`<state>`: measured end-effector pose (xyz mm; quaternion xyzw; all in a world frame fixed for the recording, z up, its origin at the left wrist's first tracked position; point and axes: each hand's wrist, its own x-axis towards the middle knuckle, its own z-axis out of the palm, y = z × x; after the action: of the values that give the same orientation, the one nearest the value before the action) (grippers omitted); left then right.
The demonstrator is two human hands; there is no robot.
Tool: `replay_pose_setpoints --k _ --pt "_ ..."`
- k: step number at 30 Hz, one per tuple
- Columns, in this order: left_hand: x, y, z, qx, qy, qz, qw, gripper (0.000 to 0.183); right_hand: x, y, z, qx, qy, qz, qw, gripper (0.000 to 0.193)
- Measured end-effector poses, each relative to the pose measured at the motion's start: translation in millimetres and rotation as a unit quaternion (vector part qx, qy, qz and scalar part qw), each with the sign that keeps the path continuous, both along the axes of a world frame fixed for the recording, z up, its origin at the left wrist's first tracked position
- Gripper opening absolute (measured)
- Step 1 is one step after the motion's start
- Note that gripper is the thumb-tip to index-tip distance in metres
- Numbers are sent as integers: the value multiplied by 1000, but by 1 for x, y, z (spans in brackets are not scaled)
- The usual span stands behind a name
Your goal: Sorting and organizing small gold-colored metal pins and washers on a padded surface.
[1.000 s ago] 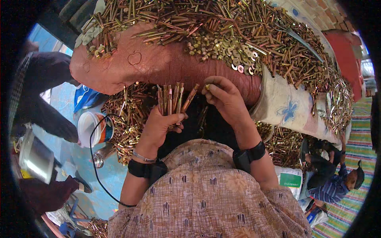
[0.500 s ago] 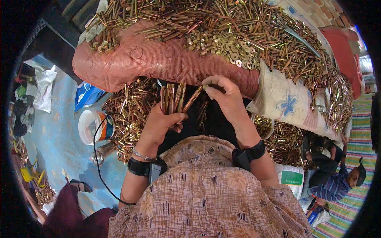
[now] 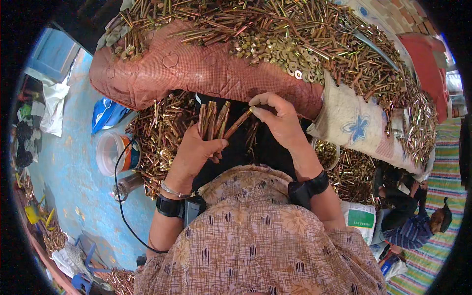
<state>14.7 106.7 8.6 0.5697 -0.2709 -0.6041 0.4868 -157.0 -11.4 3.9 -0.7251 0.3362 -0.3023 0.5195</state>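
My left hand (image 3: pixel 192 153) is closed around a bunch of brass-coloured anchor bolts (image 3: pixel 210 120), their ends pointing up and away from me. One anchor bolt (image 3: pixel 238 124) leans out of the bunch to the right. At its far end the thumb and forefinger of my right hand (image 3: pixel 284 129) are pinched together. Whether a small nut sits between those fingertips is too small to tell. Just beyond both hands is the edge of a red quilted cover (image 3: pixel 196 73), with brass-coloured nuts and washers (image 3: pixel 282 54) heaped on it.
Loose bolts (image 3: pixel 275 19) cover the surface ahead, with pliers (image 3: pixel 371 45) among them. More bolts (image 3: pixel 155 128) are piled below at left. A clear tub (image 3: pixel 105 153) stands on the blue floor (image 3: pixel 73 172). A black cable (image 3: pixel 119 196) runs to my left arm. Another person (image 3: pixel 410 226) is low at right.
The person in dark red clothing at the lower left has gone out of view, and a blue frame shows there. My hands keep nearly the same pose at the leaning bolt.
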Motion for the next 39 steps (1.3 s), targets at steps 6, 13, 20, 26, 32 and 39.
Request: replay_pose_setpoints --k 6,13,20,26,32,39 --pt "3 1 -4 -2 -27 -5 1000 14 2 -4 -7 -38 52 23 998 9" --pt "8 1 -9 10 -56 -9 998 16 17 2 -9 59 -2 -11 998 16" --pt "13 3 -26 9 -81 -14 997 17 16 6 -10 155 27 -2 988 14" --pt "17 8 -26 23 -50 4 998 18 19 4 -16 120 130 22 984 11" --pt "23 15 -28 12 -29 20 999 17 30 5 -13 86 53 80 992 13" --pt "25 13 -25 16 -39 30 999 19 34 8 -17 144 34 45 988 15"
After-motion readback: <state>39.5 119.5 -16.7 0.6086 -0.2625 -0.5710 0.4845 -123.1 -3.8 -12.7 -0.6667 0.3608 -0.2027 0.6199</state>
